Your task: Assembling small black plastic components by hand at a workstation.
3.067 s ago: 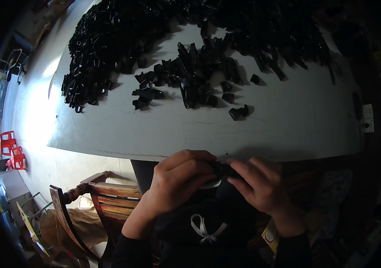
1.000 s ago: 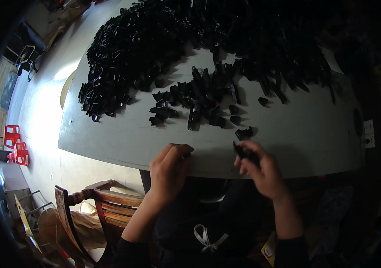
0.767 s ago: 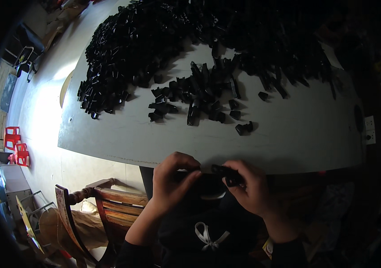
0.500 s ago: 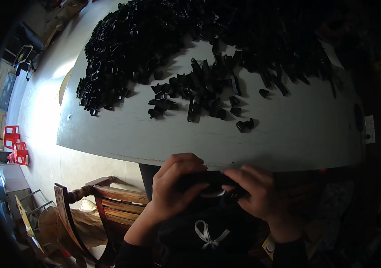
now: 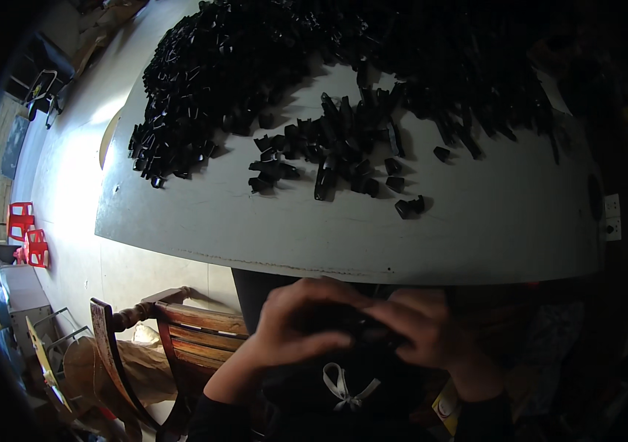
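A person's left hand (image 5: 301, 322) and right hand (image 5: 423, 333) meet below the near edge of a grey table (image 5: 476, 243), both closed w/ curled fingers on a small black part (image 5: 354, 324) held between them, over the lap. The part is mostly hidden by fingers & shadow, so its shape can't be told; it's prob. like those on the table. A big heap of black parts (image 5: 211, 81) covers the far side, a smaller cluster (image 5: 336, 147) lies nearer, and one loose piece (image 5: 410, 207) sits apart, closest to the hands. Wooden chair (image 5: 159, 331) at lower left; red stools (image 5: 26, 236) on the floor beyond.
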`<move>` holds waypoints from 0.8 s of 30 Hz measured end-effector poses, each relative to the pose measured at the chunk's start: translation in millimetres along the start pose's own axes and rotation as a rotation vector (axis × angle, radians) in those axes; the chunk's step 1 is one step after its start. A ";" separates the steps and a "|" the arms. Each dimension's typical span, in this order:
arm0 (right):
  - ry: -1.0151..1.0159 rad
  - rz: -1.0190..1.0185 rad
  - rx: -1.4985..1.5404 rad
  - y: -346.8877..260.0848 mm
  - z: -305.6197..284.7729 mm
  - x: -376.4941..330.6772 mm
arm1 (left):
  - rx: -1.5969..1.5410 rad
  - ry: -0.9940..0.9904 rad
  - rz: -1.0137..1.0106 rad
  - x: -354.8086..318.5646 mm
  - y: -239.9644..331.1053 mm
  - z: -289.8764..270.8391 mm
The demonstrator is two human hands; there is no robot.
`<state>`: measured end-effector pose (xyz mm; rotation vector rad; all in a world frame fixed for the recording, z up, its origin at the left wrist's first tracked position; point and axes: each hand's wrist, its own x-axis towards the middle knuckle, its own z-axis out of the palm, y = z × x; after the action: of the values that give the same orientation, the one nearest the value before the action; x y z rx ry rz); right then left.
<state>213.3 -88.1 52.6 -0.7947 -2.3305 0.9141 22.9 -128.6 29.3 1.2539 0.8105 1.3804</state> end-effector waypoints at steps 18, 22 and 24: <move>-0.021 -0.247 0.038 -6.9 40.8 24.9 | -0.032 -0.147 -0.061 -3.3 -5.5 -20.8; 0.010 -0.133 -0.167 18.4 29.0 76.3 | 0.595 0.355 0.162 19.0 -21.1 -58.6; 0.086 -0.039 -0.204 25.5 27.1 117.5 | 1.032 0.499 0.054 26.8 -19.8 -82.5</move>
<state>122.4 -5.2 44.9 -0.8491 -2.3804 0.6195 -48.8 -85.2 -0.9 1.6931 2.0125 1.3563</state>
